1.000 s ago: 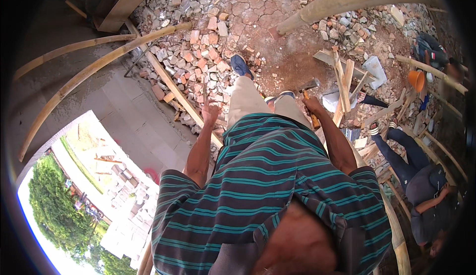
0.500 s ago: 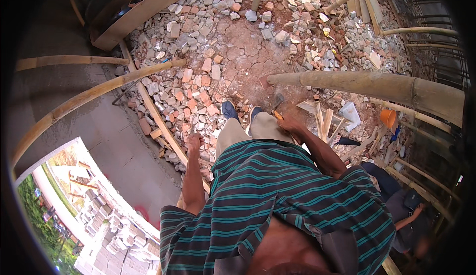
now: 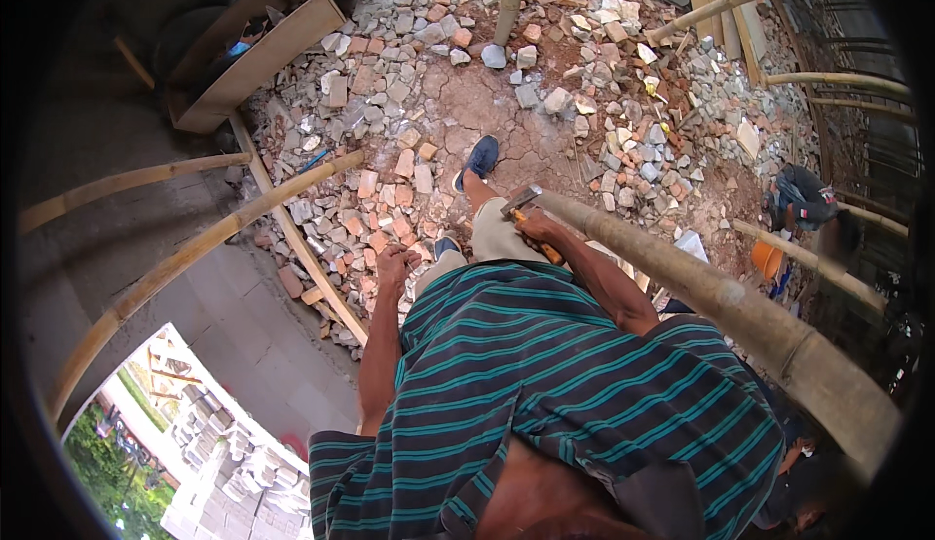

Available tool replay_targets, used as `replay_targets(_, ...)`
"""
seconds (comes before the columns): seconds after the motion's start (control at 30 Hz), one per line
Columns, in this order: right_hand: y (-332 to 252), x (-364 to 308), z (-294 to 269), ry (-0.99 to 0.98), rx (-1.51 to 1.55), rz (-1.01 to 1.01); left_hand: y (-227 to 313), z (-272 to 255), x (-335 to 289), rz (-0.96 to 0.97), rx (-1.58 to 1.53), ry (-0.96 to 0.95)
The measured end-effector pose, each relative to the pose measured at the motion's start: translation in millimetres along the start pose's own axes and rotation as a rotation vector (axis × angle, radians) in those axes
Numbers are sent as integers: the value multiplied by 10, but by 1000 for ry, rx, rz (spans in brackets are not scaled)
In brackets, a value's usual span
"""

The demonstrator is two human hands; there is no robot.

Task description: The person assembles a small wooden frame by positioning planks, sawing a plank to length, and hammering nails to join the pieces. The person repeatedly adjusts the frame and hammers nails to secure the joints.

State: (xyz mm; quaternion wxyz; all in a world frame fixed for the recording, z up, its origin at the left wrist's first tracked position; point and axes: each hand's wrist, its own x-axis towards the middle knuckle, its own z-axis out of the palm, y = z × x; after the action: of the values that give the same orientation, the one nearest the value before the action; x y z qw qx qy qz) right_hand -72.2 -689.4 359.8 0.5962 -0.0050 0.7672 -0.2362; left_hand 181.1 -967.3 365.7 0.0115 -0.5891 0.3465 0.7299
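My right hand (image 3: 535, 227) is wrapped round a hammer (image 3: 523, 199) beside my right thigh. Its metal head points away from me, and the end of its orange handle shows behind the hand. Close by the hammer head is the far end of a thick bamboo pole (image 3: 721, 292). On the left, my left hand (image 3: 393, 265) hangs over broken bricks (image 3: 378, 221) with its fingers curled in. Whatever it may hold is hidden. My right foot, in a blue shoe (image 3: 481, 157), is out in front on cracked reddish ground; the left shoe (image 3: 446, 246) is farther back.
Brick rubble (image 3: 643, 141) covers much of the ground. More bamboo poles (image 3: 205, 238) slant in from both sides. A wooden box (image 3: 258, 63) stands far left, and an orange bucket (image 3: 766, 260) lies right. One person (image 3: 806, 199) is at the far right, another at the lower right.
My right foot has swung forward. The hammer has come up, its head now above my right hand. The thick pole lies more slanted across the right, and a person has come into view far right.
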Motion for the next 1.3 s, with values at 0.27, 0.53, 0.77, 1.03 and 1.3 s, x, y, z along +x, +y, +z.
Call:
replay_targets(0.27,-440,477,-1076,122,0,-80,803,855,502,-53,150,102)
replay_targets(0.53,-720,618,-1435,-4,347,236,1987,1349,839,109,152,117)
replay_targets(0.77,-1452,1017,-1726,19,228,161,2637,1131,1770,81,-417,-10)
replay_targets(1.03,-3178,1900,-1578,161,266,-19,4019,643,3382,94,-681,129)
replay_targets(1.3,-6014,2981,-813,198,61,-81,5967,229,5439,172,-644,228)
